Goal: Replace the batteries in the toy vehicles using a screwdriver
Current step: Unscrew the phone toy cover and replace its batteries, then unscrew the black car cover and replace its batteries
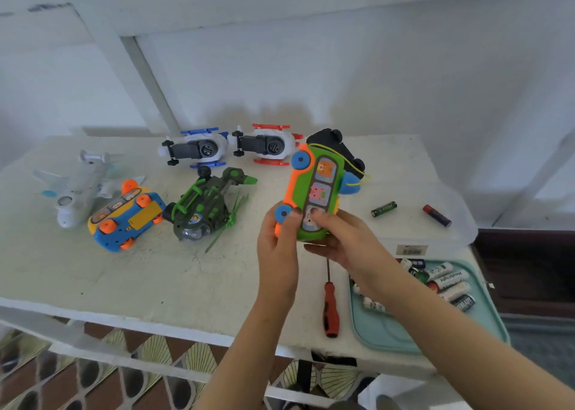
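This looks like a home, a lived-in room: a worn white-painted table (124, 279) stands against a plain white wall (342, 67), patterned brown-and-gold floor tiles (149, 356) show beneath its front edge, and children's toy vehicles (199, 210) lie on its top.

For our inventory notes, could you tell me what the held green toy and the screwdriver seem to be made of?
The green toy: likely moulded plastic, smooth and slightly glossy, in bright solid colours. The screwdriver: thin dark shaft, probably metal; red handle with black inserts, plastic or rubber, unclear.
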{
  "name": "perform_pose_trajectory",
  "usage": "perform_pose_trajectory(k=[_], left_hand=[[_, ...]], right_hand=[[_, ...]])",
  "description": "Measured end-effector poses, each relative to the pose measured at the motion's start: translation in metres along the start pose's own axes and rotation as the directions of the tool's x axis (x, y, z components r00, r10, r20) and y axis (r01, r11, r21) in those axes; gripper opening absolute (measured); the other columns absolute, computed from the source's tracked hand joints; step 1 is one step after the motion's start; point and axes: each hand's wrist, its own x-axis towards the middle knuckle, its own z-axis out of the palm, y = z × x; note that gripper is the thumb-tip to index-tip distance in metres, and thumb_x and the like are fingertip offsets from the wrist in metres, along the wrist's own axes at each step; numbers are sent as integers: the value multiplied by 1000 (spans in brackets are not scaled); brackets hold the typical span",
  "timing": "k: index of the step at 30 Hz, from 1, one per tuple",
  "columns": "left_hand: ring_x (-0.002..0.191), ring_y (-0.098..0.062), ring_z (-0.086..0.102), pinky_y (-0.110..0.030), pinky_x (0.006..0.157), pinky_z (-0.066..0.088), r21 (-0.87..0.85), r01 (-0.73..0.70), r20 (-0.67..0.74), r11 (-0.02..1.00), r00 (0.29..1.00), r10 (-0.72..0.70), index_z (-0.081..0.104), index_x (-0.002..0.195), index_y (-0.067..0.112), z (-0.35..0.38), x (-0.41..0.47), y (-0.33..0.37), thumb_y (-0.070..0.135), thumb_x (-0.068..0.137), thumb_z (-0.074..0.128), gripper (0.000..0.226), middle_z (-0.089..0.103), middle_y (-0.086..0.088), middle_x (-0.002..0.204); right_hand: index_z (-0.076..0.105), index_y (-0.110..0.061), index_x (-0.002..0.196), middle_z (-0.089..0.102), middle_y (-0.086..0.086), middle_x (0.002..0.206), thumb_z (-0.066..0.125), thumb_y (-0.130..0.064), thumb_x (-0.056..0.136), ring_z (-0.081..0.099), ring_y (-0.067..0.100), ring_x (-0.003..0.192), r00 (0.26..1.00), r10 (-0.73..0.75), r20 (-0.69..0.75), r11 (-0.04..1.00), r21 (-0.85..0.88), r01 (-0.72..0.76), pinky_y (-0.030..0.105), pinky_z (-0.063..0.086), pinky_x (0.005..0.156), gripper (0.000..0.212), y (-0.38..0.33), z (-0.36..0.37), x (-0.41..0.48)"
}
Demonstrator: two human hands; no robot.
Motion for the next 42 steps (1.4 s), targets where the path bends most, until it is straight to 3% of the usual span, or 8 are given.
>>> perform_pose_trajectory(k=[4,9,11,18,22,26,33,42], left_hand=[[96,-4,65,-16,79,49,37,59,110,998,992,-62,62,115,16,9,30,3,46,92,47,41,72,2,102],[126,-23,49,-34,100,40,36,298,36,954,954,-299,43,139,15,30,79,2,49,101,34,53,49,-6,139],[127,-23,47,-36,102,39,51,314,15,948,949,-315,44,136,15,40,99,1,40,99,45,43,48,-4,138],[133,-28,39,-33,100,35,189,469,-97,863,883,-459,21,150,8,65,153,-26,33,89,67,81,34,-13,150],[117,-28,51,-31,91,41,283,486,-116,827,873,-474,36,142,3,68,172,-38,32,87,70,71,49,-14,136],[89,-22,55,-28,74,41,349,430,-49,832,896,-442,60,104,2,61,185,-41,26,87,71,32,62,-10,102],[96,-33,65,-46,90,54,331,430,2,840,890,-457,62,78,13,19,176,-29,12,85,72,12,66,-10,89],[69,-13,65,-16,52,52,222,431,90,875,884,-458,65,80,14,-49,125,5,-1,88,63,18,69,2,72]], right_hand=[[64,-19,107,72,3,103,59,-24,89,69,18,97,981,-120,-153,993,2,122,31,56,83,19,-15,-12,8],[65,-17,102,73,5,101,62,-28,88,70,19,92,912,-143,-385,988,-8,151,26,58,71,18,-25,-34,12],[66,-18,96,73,6,98,62,-29,89,70,21,90,885,-126,-449,990,-5,139,24,58,66,14,-28,-44,12],[68,-15,97,75,3,91,62,-33,88,72,18,84,831,-127,-541,991,-29,133,23,58,63,21,-34,-64,5],[68,-15,98,74,1,89,63,-32,88,71,13,82,783,-166,-599,986,-100,132,22,58,63,20,-35,-66,7],[67,-19,89,73,-5,76,65,-30,88,70,7,71,766,-216,-606,974,-188,125,17,55,57,12,-40,-63,12],[65,-17,87,70,-1,84,65,-41,86,68,16,76,771,-244,-588,934,-357,22,24,58,62,24,-63,-53,51],[50,-12,67,52,2,64,64,-51,81,52,16,58,783,-265,-563,675,-688,-266,28,37,50,44,-76,-34,144]])
